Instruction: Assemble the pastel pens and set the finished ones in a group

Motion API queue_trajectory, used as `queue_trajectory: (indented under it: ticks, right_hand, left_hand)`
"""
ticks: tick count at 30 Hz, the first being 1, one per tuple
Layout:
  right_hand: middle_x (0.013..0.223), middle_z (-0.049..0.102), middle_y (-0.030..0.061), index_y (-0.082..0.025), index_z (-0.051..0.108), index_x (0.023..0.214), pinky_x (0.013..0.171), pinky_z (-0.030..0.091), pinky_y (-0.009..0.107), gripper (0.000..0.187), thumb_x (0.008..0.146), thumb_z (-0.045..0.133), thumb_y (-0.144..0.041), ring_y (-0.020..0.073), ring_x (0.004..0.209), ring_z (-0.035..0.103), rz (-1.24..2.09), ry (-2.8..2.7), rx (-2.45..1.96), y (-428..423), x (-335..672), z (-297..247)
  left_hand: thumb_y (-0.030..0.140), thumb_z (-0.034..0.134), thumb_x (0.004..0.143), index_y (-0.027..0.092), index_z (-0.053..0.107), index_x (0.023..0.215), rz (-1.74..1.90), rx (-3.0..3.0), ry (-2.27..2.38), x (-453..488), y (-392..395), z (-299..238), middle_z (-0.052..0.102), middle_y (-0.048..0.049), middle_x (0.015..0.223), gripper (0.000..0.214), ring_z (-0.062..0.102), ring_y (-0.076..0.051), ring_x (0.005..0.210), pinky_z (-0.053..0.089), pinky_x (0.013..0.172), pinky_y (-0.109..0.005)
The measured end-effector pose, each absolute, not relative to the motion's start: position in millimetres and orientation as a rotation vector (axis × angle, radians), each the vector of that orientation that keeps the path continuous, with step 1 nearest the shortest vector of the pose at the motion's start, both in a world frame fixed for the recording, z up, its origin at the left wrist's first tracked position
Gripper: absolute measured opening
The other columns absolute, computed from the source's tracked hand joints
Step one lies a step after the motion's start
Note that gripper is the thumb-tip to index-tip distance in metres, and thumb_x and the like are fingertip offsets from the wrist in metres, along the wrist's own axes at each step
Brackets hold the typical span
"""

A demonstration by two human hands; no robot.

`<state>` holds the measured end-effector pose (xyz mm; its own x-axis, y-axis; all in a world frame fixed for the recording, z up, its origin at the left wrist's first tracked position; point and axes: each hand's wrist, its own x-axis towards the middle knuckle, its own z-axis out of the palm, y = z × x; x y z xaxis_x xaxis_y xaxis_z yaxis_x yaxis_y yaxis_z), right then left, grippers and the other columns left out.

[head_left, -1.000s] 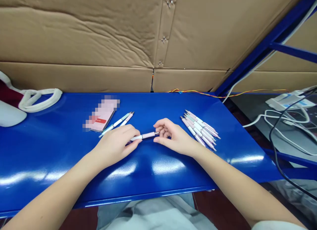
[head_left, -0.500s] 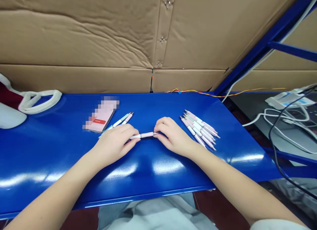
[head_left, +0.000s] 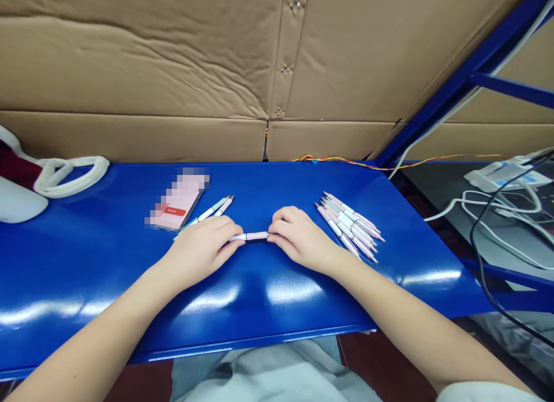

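Left hand (head_left: 197,255) and right hand (head_left: 300,240) close their fingers on a pale pen (head_left: 253,236); a slip could roll it across the blue worktop (head_left: 86,257).

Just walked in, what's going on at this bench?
A person is holding a white-and-pink pen by its ends, between their left hand and right hand, just above a blue metal bench. A pile of similar pens lies to the right; two more pens lie left, beside a pink notepad.
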<state>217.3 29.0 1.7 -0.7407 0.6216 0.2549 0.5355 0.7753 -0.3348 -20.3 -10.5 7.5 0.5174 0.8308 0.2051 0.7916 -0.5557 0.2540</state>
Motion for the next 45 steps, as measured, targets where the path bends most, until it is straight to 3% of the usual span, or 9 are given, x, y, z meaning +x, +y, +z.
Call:
queue_trajectory:
  ticks: [7, 12, 19, 27, 32, 37, 45]
  right_hand:
    - [0.099, 0.056, 0.0100, -0.016, 0.057, 0.094, 0.080, 0.040, 0.035, 0.014, 0.089, 0.054, -0.029, 0.0213, 0.091, 0.049, 0.413, -2.591, -0.916, 28, 216, 3]
    - [0.095, 0.056, 0.0084, -0.017, 0.059, 0.091, 0.082, 0.038, 0.035, 0.018, 0.094, 0.044, -0.027, 0.0202, 0.090, 0.049, 0.379, -2.650, -0.878, 29, 217, 1]
    - [0.097, 0.057, 0.0087, -0.018, 0.059, 0.093, 0.082, 0.038, 0.035, 0.012, 0.092, 0.049, -0.025, 0.0205, 0.091, 0.049, 0.367, -2.631, -0.873, 29, 219, 2]
    - [0.095, 0.061, 0.0081, -0.018, 0.065, 0.091, 0.082, 0.037, 0.035, 0.020, 0.093, 0.047, -0.027, 0.0206, 0.093, 0.051, 0.326, -2.624, -0.824, 30, 220, 1]
    - [0.097, 0.062, 0.0090, -0.017, 0.059, 0.105, 0.077, 0.039, 0.033, 0.031, 0.086, 0.057, -0.042, 0.0224, 0.088, 0.055, 0.198, -2.538, -1.173, 37, 237, 20]
    - [0.082, 0.066, 0.0061, -0.019, 0.059, 0.090, 0.060, 0.035, 0.028, 0.021, 0.087, 0.052, -0.038, 0.0205, 0.071, 0.059, 0.009, -2.501, -1.739, 60, 267, 24]
    - [0.092, 0.070, 0.0095, -0.019, 0.058, 0.099, 0.059, 0.037, 0.028, 0.018, 0.085, 0.052, -0.028, 0.0237, 0.077, 0.064, -0.057, -2.556, -1.980, 65, 271, 17]
  left_hand:
    - [0.034, 0.040, 0.094, 0.022, 0.061, 0.096, 0.460, 2.633, 1.380, -19, -11, 8, 0.063, -0.0027, 0.093, 0.025, 0.059, -0.017, 0.085, 0.046, 0.074, -0.029]
    - [0.035, 0.040, 0.094, 0.022, 0.061, 0.097, 0.461, 2.611, 1.402, -20, -11, 7, 0.063, -0.0029, 0.094, 0.025, 0.059, -0.017, 0.086, 0.047, 0.075, -0.029]
    - [0.035, 0.041, 0.093, 0.023, 0.063, 0.096, 0.462, 2.596, 1.399, -20, -11, 8, 0.065, -0.0026, 0.094, 0.026, 0.060, -0.017, 0.084, 0.047, 0.074, -0.029]
    - [0.037, 0.043, 0.093, 0.023, 0.065, 0.093, 0.505, 2.606, 1.395, -17, -12, 8, 0.068, -0.0005, 0.088, 0.026, 0.061, -0.016, 0.080, 0.043, 0.073, -0.029]
    - [0.038, 0.051, 0.087, 0.022, 0.065, 0.079, 0.516, 2.647, 1.551, -17, -9, 8, 0.068, -0.0018, 0.079, 0.023, 0.058, -0.022, 0.082, 0.038, 0.082, -0.040]
    - [0.037, 0.054, 0.082, 0.021, 0.060, 0.067, 0.453, 2.598, 1.867, -26, -1, 4, 0.066, -0.0044, 0.072, 0.023, 0.056, -0.026, 0.078, 0.036, 0.072, -0.040]
    - [0.040, 0.053, 0.082, 0.021, 0.057, 0.067, 0.300, 2.547, 2.015, -37, 9, 0, 0.063, -0.0064, 0.075, 0.024, 0.057, -0.029, 0.079, 0.036, 0.071, -0.042]
